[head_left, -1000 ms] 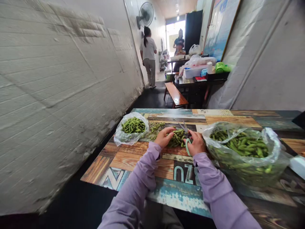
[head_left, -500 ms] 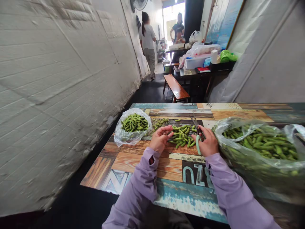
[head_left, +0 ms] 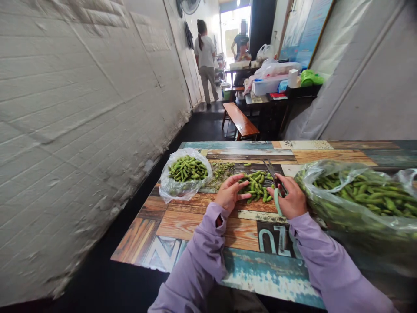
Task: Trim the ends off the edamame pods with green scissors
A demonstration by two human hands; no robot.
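Indoors, pods on patchwork tabletop.

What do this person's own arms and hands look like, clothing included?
Long lilac sleeves, loose and wrinkled along the forearms, end near the wrists. The left cuff has a small opening. The left hand and right hand are bare, with no gloves.

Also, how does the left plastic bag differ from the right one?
The left bag is smaller; the right bag is much bulkier. The left bag shows whole, while the right bag runs past the picture's edge. The left bag is left of the left hand; the right bag is right of the right hand. Both are open, see-through, and hold green pods.
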